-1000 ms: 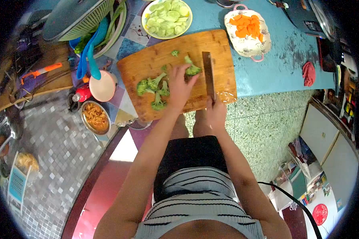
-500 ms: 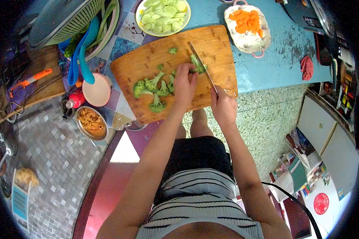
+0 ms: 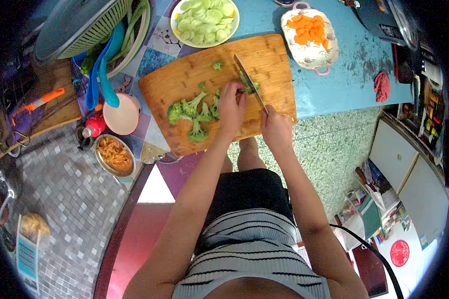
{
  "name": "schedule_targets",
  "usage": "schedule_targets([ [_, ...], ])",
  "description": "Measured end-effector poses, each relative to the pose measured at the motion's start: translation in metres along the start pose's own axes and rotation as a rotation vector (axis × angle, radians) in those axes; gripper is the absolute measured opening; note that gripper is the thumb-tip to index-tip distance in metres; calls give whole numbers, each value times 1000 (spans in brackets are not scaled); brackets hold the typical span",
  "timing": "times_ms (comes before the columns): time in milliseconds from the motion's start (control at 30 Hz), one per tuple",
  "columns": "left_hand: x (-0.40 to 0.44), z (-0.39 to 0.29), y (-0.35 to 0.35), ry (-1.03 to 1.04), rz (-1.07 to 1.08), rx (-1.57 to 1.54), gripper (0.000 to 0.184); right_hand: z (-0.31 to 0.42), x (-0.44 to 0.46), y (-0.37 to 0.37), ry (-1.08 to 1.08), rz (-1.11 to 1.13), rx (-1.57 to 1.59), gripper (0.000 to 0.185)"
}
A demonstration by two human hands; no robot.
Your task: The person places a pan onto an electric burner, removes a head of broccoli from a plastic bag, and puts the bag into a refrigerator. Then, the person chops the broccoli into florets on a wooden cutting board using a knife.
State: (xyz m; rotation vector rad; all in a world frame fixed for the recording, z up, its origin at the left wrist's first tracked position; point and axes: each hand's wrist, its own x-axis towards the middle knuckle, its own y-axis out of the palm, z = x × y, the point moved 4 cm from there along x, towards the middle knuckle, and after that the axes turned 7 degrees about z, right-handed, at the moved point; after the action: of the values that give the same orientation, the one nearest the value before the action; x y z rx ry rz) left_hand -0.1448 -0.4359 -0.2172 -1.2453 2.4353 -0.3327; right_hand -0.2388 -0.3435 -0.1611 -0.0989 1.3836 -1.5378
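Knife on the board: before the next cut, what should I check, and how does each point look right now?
1. Knife gripped: ok, in the right hand.
2. Left hand safely back from the blade: not ok, I'd say; its fingers are very close.
3. Broccoli piece by the blade held firmly: cannot tell; fingers partly hide it.
4. Other florets out of the way: ok, the main group lies left of the left hand.
5. Board non-slip: cannot tell.

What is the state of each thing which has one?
Knife: held aslant
Right hand: closed
Left hand: curled, grip unclear
Broccoli: cut into florets
Cutting board: flat
Pale green vegetable: sliced
Carrot: sliced
Red cloth: crumpled
Pink bowl: upright, nothing visible inside
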Motion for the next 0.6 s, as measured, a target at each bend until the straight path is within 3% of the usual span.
schedule_targets([
  [267, 1, 4, 4, 15, 14, 102, 18, -19, 25, 44, -7, -4, -28, 14],
  [400, -1, -19, -5, 96, -15, 176, 22, -19, 26, 38, -7, -59, 109, 17],
  [467, -3, -23, -9, 152, 55, 479, 25, -25, 28, 34, -37, -72, 124, 18],
  [600, -11, -11, -9, 32, 97, 189, 21, -26, 18, 19, -7, -55, 134, 22],
])
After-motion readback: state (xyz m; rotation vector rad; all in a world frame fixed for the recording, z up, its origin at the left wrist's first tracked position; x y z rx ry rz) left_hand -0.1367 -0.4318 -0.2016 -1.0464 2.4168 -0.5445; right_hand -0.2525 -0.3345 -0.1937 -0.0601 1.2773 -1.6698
